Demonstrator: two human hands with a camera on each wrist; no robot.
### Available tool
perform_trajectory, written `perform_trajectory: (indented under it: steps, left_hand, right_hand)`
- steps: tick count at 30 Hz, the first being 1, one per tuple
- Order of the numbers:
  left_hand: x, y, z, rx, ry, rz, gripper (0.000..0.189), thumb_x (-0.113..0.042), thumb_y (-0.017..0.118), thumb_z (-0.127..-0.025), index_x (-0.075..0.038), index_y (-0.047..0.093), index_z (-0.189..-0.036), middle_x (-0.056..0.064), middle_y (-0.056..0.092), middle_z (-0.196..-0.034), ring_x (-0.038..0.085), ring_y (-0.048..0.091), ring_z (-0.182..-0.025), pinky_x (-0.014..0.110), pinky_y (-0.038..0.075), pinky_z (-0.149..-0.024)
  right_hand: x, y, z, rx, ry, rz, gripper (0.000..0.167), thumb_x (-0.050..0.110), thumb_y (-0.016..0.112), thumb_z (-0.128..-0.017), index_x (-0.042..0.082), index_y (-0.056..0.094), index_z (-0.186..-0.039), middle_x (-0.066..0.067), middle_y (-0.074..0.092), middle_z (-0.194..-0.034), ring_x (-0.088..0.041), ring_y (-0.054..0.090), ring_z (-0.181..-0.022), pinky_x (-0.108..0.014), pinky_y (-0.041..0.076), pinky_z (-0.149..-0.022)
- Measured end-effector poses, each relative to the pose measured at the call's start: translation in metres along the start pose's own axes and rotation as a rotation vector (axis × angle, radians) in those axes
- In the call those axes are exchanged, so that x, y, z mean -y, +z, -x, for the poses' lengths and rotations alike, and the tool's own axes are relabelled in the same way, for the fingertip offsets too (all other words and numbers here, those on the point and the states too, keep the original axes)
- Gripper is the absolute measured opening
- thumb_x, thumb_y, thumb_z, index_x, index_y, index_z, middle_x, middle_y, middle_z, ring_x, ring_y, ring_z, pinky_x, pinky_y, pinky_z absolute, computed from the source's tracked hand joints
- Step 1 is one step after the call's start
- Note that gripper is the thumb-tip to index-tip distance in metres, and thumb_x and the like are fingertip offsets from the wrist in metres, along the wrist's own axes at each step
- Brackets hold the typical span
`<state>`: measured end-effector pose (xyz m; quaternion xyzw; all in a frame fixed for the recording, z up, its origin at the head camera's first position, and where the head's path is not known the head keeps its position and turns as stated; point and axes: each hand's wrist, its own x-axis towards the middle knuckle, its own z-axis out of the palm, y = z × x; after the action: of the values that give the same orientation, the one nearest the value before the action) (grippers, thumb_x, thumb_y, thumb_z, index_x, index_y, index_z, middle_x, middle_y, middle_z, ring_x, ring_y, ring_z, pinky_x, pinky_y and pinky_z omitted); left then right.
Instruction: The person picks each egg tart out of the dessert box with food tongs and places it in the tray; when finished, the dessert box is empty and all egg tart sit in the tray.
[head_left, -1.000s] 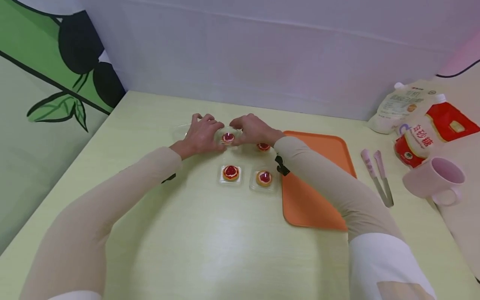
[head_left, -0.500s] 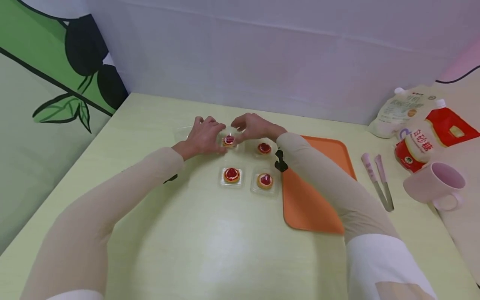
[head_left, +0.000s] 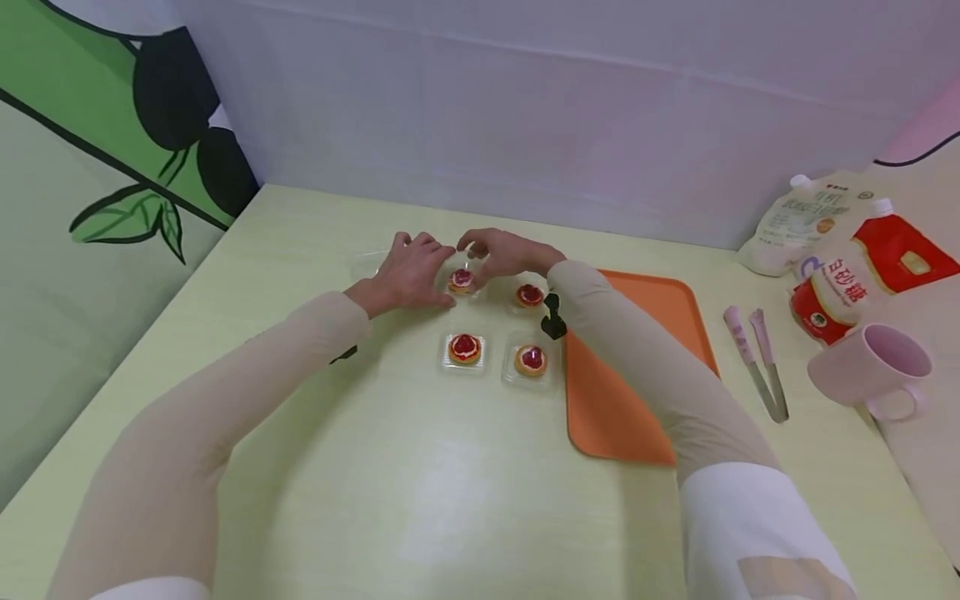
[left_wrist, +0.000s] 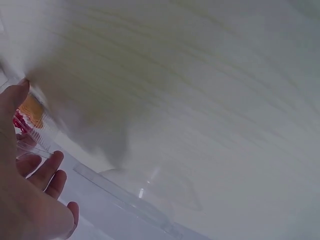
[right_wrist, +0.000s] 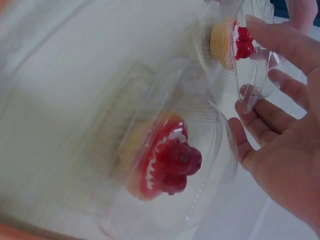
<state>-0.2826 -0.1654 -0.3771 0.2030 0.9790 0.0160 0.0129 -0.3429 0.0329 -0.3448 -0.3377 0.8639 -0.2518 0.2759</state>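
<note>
Both hands are at a small clear plastic box at the back of the table, which holds a fruit tart with red topping. My left hand holds its left side, thumb toward me and fingers spread along the far edge. From the right, my right hand pinches the box's clear lid between thumb and fingers. The lid leans over the tart in the right wrist view. Beside that hand, another boxed tart sits under a clear cover. Nearer me stand a left boxed tart and a right boxed tart.
Another piece of clear plastic lies beyond my left hand. An orange tray lies under my right forearm. Farther right are pink-handled utensils, a pink mug, a red-and-white sugar bag and a pale pouch.
My right fingers have shifted slightly and curl more at the lid, and the glare on the plastic over the tart has changed. The left hand keeps its place on the box.
</note>
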Motion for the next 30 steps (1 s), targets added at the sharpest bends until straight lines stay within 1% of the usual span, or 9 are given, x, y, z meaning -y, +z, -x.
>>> perform_trajectory:
  steps: [4, 10, 16, 24, 30]
  left_hand:
    - [0.0, -0.004, -0.001, 0.007, 0.017, 0.003, 0.091, -0.056, 0.076, -0.079, -0.009, 0.043, -0.148, 0.012, 0.056, -0.143, 0.031, 0.04, -0.135, 0.057, 0.025, -0.107]
    - [0.0, -0.008, -0.004, 0.012, 0.031, 0.039, 0.093, -0.056, 0.076, -0.078, -0.009, 0.041, -0.15, 0.013, 0.054, -0.146, 0.032, 0.038, -0.137, 0.059, 0.024, -0.108]
    - [-0.002, -0.005, -0.005, 0.017, 0.038, 0.096, 0.089, -0.053, 0.076, -0.08, -0.009, 0.042, -0.15, 0.01, 0.058, -0.143, 0.031, 0.04, -0.136, 0.059, 0.022, -0.108]
    - [-0.004, -0.005, -0.007, 0.005, 0.036, 0.102, 0.086, -0.052, 0.077, -0.08, -0.009, 0.045, -0.148, 0.009, 0.06, -0.139, 0.031, 0.043, -0.134, 0.058, 0.024, -0.107]
    - [-0.004, -0.004, -0.008, -0.004, 0.039, 0.119, 0.088, -0.05, 0.079, -0.079, -0.01, 0.044, -0.148, 0.009, 0.064, -0.133, 0.03, 0.044, -0.133, 0.057, 0.024, -0.107]
  right_hand:
    - [-0.003, -0.004, 0.004, -0.033, -0.013, 0.011, 0.07, 0.022, 0.079, -0.084, 0.011, 0.045, -0.144, -0.017, 0.048, -0.149, -0.03, 0.042, -0.14, -0.047, 0.035, -0.115]
    - [-0.01, -0.009, 0.011, -0.089, -0.019, 0.01, 0.068, 0.019, 0.078, -0.085, 0.009, 0.045, -0.144, -0.017, 0.048, -0.147, -0.031, 0.043, -0.139, -0.046, 0.036, -0.114]
    - [-0.014, -0.008, 0.016, -0.102, -0.02, 0.009, 0.069, 0.019, 0.079, -0.084, 0.007, 0.045, -0.143, -0.018, 0.048, -0.147, -0.031, 0.043, -0.138, -0.046, 0.036, -0.114]
    - [-0.015, -0.007, 0.02, -0.112, -0.029, 0.025, 0.068, 0.019, 0.08, -0.084, 0.008, 0.046, -0.142, -0.018, 0.049, -0.146, -0.031, 0.044, -0.138, -0.045, 0.035, -0.115]
    - [-0.015, -0.012, 0.027, -0.098, 0.008, 0.045, 0.069, 0.021, 0.078, -0.086, 0.01, 0.044, -0.145, -0.016, 0.046, -0.15, -0.03, 0.041, -0.142, -0.046, 0.035, -0.116]
